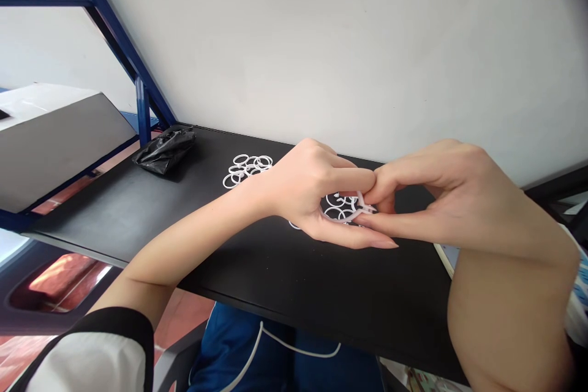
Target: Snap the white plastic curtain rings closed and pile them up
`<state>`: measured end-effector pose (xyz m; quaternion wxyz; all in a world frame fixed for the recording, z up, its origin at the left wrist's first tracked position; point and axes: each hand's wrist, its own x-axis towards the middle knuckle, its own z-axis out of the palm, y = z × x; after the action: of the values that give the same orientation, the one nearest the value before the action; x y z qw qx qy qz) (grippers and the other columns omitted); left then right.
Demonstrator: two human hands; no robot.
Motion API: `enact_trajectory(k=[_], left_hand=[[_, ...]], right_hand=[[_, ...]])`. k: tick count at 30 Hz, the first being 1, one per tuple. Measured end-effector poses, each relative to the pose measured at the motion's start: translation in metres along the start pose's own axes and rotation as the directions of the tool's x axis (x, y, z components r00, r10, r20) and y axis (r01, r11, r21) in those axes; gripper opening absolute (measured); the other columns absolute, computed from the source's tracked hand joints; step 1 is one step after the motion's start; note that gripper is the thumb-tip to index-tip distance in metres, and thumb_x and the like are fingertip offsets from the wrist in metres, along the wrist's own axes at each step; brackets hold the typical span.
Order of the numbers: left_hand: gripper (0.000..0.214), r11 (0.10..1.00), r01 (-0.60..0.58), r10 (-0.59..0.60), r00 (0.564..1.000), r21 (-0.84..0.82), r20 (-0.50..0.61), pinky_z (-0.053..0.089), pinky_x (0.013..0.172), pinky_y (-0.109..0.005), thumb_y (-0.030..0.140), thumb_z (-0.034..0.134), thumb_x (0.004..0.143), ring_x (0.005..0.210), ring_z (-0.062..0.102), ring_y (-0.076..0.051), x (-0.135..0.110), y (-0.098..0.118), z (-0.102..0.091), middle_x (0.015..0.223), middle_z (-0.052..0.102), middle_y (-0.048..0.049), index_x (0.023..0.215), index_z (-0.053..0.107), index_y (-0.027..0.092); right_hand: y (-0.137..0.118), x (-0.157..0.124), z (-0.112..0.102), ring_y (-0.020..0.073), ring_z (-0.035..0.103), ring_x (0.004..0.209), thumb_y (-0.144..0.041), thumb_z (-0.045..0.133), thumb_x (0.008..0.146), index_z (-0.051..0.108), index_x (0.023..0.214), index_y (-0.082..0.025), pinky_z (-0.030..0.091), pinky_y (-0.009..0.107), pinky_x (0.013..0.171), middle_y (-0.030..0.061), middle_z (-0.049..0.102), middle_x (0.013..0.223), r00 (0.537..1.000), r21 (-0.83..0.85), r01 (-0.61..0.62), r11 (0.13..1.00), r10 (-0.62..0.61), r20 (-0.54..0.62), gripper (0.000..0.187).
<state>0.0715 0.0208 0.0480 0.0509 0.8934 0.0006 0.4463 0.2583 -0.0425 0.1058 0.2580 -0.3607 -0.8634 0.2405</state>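
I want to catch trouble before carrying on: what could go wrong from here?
The right hand seems to pinch the ring by its forked end, so that small grip could slip. 
Loose rings lie on the table, some below the hands, so a dropped one might get mixed in. 
The left hand hides part of the ring, so a poor hold there might go unnoticed.
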Motion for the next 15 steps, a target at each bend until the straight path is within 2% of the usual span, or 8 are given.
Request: enact_trajectory(k=[6, 15], left_hand=[[0.038, 1.0, 0.005, -0.005, 1.0, -0.007, -0.001, 0.024, 0.044, -0.025, 0.046, 0.066, 0.082, 0.044, 0.028, -0.006, 0.001, 0.0015, -0.0007, 0.051, 0.038, 0.0094, 0.064, 0.046, 0.02], [0.044, 1.0, 0.019, -0.02, 1.0, 0.015, 0.011, 0.023, 0.044, -0.024, 0.053, 0.069, 0.082, 0.043, 0.026, -0.005, 0.0015, 0.0021, -0.0059, 0.051, 0.03, 0.0099, 0.064, 0.046, 0.02]], right_hand=[[0.0006, -0.0003, 0.0004, 0.0087, 0.057, 0.05, -0.021, 0.077, 0.076, 0.063, 0.063, -0.022, 0.045, 0.023, 0.048, -0.0072, 0.064, 0.055, 1.0, -0.025, 0.006, 1.0, -0.007, -0.007, 0.018], [-0.0025, -0.0026, -0.0022, 0.009, 0.058, 0.05, -0.022, 0.074, 0.077, 0.064, 0.07, -0.023, 0.045, 0.022, 0.048, -0.0073, 0.066, 0.059, 0.999, -0.06, -0.037, 0.998, 0.038, 0.017, 0.013]])
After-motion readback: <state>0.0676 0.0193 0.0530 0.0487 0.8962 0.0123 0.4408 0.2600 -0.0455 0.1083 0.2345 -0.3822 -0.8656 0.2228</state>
